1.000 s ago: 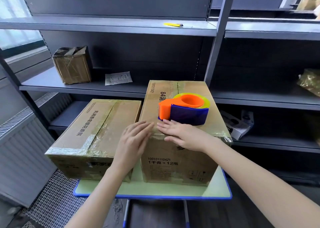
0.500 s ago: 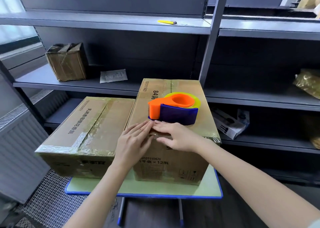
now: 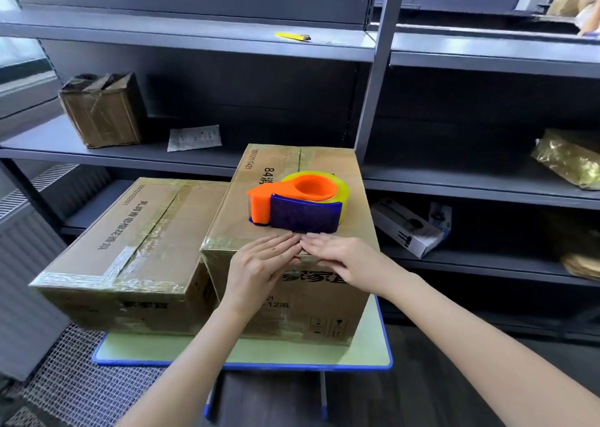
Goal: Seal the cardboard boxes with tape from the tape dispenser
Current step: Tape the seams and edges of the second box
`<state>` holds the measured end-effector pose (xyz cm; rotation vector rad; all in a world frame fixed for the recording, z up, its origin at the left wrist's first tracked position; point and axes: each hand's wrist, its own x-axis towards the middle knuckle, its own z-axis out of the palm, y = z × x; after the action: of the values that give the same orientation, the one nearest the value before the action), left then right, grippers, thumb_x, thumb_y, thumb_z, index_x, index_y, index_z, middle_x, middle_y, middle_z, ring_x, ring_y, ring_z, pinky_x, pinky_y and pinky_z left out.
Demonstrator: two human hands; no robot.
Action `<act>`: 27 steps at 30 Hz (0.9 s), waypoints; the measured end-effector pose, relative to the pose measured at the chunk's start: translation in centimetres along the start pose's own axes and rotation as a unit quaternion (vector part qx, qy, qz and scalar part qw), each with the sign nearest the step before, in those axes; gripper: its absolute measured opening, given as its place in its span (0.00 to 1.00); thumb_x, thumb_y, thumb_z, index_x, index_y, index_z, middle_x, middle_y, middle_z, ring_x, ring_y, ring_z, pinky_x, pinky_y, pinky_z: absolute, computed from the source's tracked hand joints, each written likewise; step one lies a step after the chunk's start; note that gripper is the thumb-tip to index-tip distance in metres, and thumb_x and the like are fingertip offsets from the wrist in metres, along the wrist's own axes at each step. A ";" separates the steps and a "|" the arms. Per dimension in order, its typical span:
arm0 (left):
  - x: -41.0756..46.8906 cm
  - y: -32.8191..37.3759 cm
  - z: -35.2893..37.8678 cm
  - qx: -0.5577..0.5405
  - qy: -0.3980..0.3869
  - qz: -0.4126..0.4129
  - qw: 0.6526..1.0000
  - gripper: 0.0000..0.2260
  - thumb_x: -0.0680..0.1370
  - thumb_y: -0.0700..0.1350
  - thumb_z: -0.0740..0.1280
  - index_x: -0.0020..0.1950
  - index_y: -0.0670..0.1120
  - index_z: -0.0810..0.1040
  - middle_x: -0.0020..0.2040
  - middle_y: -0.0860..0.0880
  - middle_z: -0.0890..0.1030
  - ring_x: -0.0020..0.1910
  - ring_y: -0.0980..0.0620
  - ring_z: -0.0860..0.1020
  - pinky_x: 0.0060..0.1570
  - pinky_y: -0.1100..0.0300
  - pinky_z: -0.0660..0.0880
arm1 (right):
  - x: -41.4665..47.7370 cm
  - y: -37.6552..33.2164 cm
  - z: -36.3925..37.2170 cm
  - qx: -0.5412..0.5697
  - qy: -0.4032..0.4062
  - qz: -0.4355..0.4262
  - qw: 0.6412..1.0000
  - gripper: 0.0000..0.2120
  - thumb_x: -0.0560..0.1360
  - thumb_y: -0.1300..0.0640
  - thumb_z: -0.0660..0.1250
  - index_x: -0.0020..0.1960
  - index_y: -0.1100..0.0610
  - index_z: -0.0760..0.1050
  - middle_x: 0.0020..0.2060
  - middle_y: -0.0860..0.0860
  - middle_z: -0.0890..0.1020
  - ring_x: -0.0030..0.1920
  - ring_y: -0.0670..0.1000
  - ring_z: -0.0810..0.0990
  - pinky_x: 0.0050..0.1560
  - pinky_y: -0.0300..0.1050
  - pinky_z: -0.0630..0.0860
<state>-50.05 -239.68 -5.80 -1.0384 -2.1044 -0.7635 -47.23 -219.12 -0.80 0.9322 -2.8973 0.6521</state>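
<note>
Two taped cardboard boxes stand side by side on a small green table (image 3: 363, 350). The taller right box (image 3: 292, 303) carries an orange and blue tape dispenser (image 3: 297, 204) with a yellowish roll on its top. My left hand (image 3: 259, 271) and my right hand (image 3: 337, 258) lie with straight fingers over the near top edge of this box, fingertips meeting just in front of the dispenser and pressing the tape there. The lower left box (image 3: 130, 241) has tape along its seam and near edge.
Grey metal shelving (image 3: 376, 79) stands right behind the table. On it are a small worn carton (image 3: 102, 110), a paper slip (image 3: 194, 137), a yellow cutter (image 3: 292, 36), a white packet (image 3: 407, 228) and gold-wrapped parcels (image 3: 568, 157). A radiator and floor mesh (image 3: 71, 381) are at the left.
Both hands have slid along the box's near top edge toward each other and now meet at the middle, in front of the dispenser. The dispenser has stayed in place.
</note>
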 end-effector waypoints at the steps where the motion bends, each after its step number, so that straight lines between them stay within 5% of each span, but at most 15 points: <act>1: 0.0 0.1 0.0 0.005 0.002 0.004 1.000 0.10 0.77 0.45 0.68 0.56 0.44 0.82 0.57 0.49 0.81 0.59 0.54 0.78 0.57 0.55 0.76 | 0.0 0.0 0.2 -0.003 0.008 0.001 1.000 0.22 0.77 0.67 0.63 0.71 0.61 0.66 0.70 0.51 0.66 0.70 0.43 0.59 0.70 0.28 0.49; 6: 0.2 0.8 -0.3 0.029 -0.015 -0.034 0.999 0.13 0.76 0.48 0.67 0.55 0.44 0.83 0.56 0.49 0.82 0.58 0.54 0.79 0.56 0.53 0.77 | -0.2 -0.3 -0.6 0.009 -0.018 0.005 1.000 0.24 0.78 0.61 0.64 0.73 0.59 0.63 0.72 0.50 0.65 0.71 0.41 0.57 0.72 0.33 0.50; 13: 3.4 4.0 1.4 -0.004 -0.064 -0.007 0.998 0.16 0.78 0.52 0.62 0.55 0.45 0.83 0.56 0.50 0.82 0.58 0.55 0.78 0.59 0.60 0.74 | -2.9 2.0 -4.5 0.002 0.035 0.066 0.997 0.17 0.77 0.65 0.62 0.64 0.57 0.76 0.62 0.51 0.78 0.65 0.47 0.74 0.67 0.39 0.67; 27: 5.0 7.5 5.1 0.021 -0.034 -0.008 0.999 0.14 0.76 0.50 0.65 0.54 0.45 0.83 0.54 0.50 0.83 0.57 0.55 0.79 0.58 0.59 0.75 | -5.3 5.7 -5.1 0.016 -0.017 0.058 0.998 0.23 0.75 0.70 0.62 0.69 0.60 0.70 0.69 0.50 0.70 0.71 0.42 0.61 0.72 0.36 0.56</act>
<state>-47.68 -229.88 -3.54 -1.0389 -2.1799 -0.6975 -46.58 -209.98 0.87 0.7897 -2.9977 0.6987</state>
